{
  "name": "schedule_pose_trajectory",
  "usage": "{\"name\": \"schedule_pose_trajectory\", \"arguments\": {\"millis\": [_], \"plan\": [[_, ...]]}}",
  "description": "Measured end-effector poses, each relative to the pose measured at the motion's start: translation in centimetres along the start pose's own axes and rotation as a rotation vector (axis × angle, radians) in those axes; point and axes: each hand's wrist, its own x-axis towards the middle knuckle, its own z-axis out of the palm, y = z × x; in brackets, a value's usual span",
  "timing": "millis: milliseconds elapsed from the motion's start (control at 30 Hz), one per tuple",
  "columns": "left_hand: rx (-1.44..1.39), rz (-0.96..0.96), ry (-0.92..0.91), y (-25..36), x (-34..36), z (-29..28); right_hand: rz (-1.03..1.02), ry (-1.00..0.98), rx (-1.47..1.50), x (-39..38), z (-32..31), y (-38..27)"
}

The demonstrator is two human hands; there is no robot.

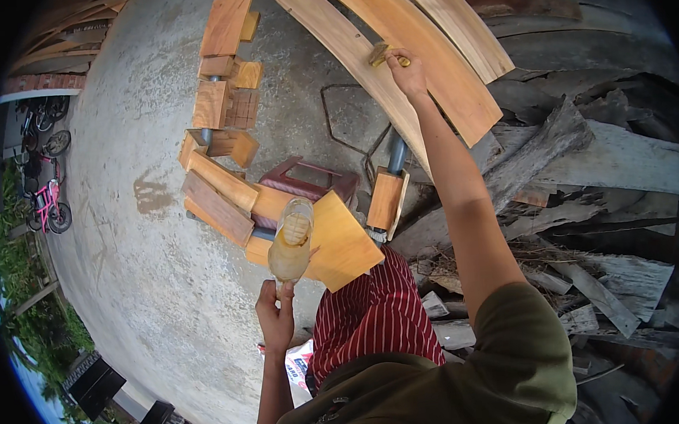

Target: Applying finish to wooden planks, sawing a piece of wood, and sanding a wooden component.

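Note:
My right hand (407,69), arm stretched forward, grips a paintbrush (379,53). Its bristles rest on, or just over, a long pale plank (342,45), the leftmost of several side by side. Closed around the narrow lower end of a clear, cut-off plastic bottle (289,258) is my left hand (276,317). Cloudy yellowish residue or liquid shows inside the bottle. Just beyond and beside it lies a square wooden board (340,243). A wider orange-brown plank (423,59) runs beside the brush.
Wood blocks (212,103) sit along a pipe on the left. A maroon plastic stool (306,179) stands behind the square board. Rough slabs and scrap wood (569,151) pile up on the right. A pink bicycle (47,200) stands far left on the concrete floor (140,255).

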Motion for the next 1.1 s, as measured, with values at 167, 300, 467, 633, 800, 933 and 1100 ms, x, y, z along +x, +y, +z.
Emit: {"name": "schedule_pose_trajectory", "arguments": {"millis": [167, 300, 467, 633, 800, 933, 1100], "plan": [[-0.038, 0.054, -0.039, 1.1, 0.8, 0.7, 0.191, -0.119, 0.078, -9.3, -8.1, 4.9], [-0.05, 0.147, -0.06, 1.6, 2.0, 1.6, 0.26, -0.094, -0.149, -23.4, -19.8, 5.2], [-0.06, 0.191, -0.075, 2.3, 2.6, 2.0, 0.374, -0.174, -0.573, -28.5, -24.4, 3.5], [-0.045, 0.201, -0.033, 2.3, 1.5, 1.1, 0.186, -0.358, -0.61, -18.1, -15.4, 3.3], [-0.015, 0.092, 0.081, 1.4, -0.6, 0.2, 0.209, -0.368, -0.187, -1.3, -0.8, -0.3], [0.016, 0.03, 0.168, 0.3, -1.9, 0.7, 0.227, -0.295, 0.318, 6.2, 7.4, -4.7], [0.051, -0.012, 0.143, 0.9, -2.2, 1.5, 0.174, -0.222, 0.469, 7.0, 8.4, -3.1]]}}
